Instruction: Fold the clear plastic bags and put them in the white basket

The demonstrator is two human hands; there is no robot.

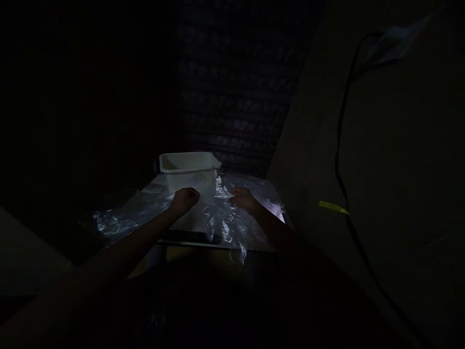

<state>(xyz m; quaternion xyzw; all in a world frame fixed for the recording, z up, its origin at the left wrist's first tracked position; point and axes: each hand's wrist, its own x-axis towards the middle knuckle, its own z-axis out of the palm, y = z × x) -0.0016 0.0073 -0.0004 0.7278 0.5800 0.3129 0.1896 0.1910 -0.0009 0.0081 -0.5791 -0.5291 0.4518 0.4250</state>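
Note:
The light is very dim. In the head view my right hand (242, 198) is closed, its fingertips pinching crinkled clear plastic (223, 194) that looks like a bag. My left hand (184, 199) is also closed, with fingers curled toward the plastic; a thin see-through panel of it seems to stretch between both hands. Behind my left hand stands a white rectangular plastic tub (191, 170), open at the top. More shiny clear plastic (119, 220) lies left of my forearm. What the tub holds is too dark to make out.
Everything rests on a small table (198, 243) with a dark front edge. A bright patch (274, 211) glows at its right side. On the right wall (399, 160) a dark cable (339, 121) hangs, with a yellow tag (332, 207). A patterned curtain-like surface (232, 106) is behind.

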